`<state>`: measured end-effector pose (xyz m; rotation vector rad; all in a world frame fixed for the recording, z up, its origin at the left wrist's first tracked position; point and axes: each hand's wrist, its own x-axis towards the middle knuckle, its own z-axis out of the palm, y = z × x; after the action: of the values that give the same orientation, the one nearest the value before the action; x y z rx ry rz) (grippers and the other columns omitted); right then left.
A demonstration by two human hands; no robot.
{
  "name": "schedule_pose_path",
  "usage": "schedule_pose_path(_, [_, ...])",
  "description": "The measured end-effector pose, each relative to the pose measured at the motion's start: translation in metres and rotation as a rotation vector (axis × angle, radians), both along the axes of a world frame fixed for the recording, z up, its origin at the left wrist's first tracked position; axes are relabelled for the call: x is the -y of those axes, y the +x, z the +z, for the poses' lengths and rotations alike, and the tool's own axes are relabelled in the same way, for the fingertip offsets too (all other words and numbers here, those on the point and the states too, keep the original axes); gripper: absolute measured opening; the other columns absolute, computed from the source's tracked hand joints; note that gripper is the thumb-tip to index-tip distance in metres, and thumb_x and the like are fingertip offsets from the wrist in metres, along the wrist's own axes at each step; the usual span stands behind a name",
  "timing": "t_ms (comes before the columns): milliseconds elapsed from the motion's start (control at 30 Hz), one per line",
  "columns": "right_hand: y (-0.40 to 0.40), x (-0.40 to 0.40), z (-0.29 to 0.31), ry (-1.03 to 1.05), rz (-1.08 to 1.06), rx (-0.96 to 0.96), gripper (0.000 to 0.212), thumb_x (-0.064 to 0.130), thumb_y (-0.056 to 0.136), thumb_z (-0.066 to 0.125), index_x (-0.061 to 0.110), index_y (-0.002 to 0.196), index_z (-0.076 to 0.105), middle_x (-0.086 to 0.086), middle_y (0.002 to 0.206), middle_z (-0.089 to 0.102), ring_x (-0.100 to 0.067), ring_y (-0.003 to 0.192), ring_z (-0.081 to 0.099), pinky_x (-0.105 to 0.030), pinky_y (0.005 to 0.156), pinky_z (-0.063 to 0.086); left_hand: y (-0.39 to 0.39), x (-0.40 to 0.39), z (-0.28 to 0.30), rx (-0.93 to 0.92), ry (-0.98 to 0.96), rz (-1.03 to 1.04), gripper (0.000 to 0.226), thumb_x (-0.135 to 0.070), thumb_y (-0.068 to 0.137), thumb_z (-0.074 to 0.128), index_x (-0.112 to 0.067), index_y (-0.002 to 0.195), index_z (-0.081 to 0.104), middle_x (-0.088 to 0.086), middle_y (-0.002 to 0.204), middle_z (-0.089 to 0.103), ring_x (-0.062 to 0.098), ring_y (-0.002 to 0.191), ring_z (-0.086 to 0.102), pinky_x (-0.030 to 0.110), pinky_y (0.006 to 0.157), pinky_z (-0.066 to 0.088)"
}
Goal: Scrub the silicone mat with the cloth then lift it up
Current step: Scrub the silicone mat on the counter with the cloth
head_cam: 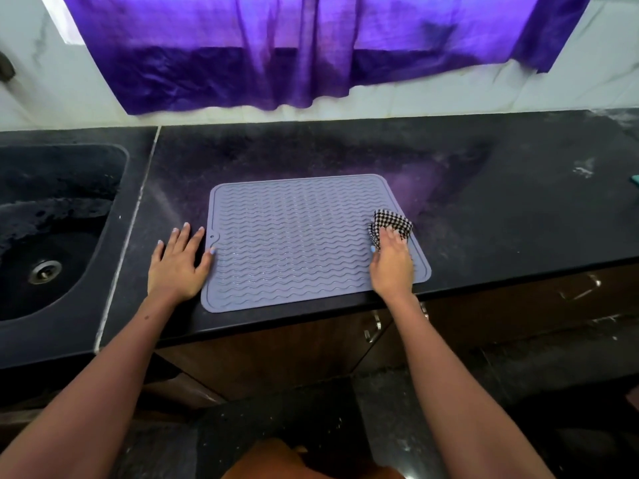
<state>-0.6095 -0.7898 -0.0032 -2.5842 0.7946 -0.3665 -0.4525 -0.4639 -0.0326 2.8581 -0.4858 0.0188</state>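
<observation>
Two bare hands work the black countertop [484,202]: the left hand [178,262] lies flat, fingers spread, thumb touching the grey silicone mat [294,236]. At 3 o'clock, the right hand [392,262] clutches a checkered cloth [392,221] on the mat's right edge. Mat's long axis runs 9-to-3.

Wall: white marble-look tiles [41,81] with grey veins
Window: behind a purple curtain [276,57], light glowing through its upper part, hem hanging just above the counter
Counter: black speckled stone [501,202], dusty, a purple sheen at its middle, pale seam [138,209] running front to back
Sink: black basin [52,219] at the left, metal drain [44,271] in its floor
Cabinets: dark brown wood [276,350] under the counter, metal handles [373,328]
Floor: dark speckled stone [397,409]
</observation>
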Motion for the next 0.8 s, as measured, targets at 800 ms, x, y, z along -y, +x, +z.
schedule_pose_path(800, [-0.016, 0.028, -0.013, -0.046, -0.005, 0.013, 0.051, 0.015, 0.095, 0.042, 0.009, 0.145, 0.029, -0.008, 0.152, 0.029, -0.019, 0.143, 0.022, -0.031, 0.118, 0.012, 0.001, 0.0, -0.001, -0.012, 0.009, 0.001, 0.076, -0.062, 0.085, 0.009, -0.023, 0.149, 0.023, 0.004, 0.159, 0.012, 0.019, 0.147, 0.007, 0.041, 0.118, 0.003])
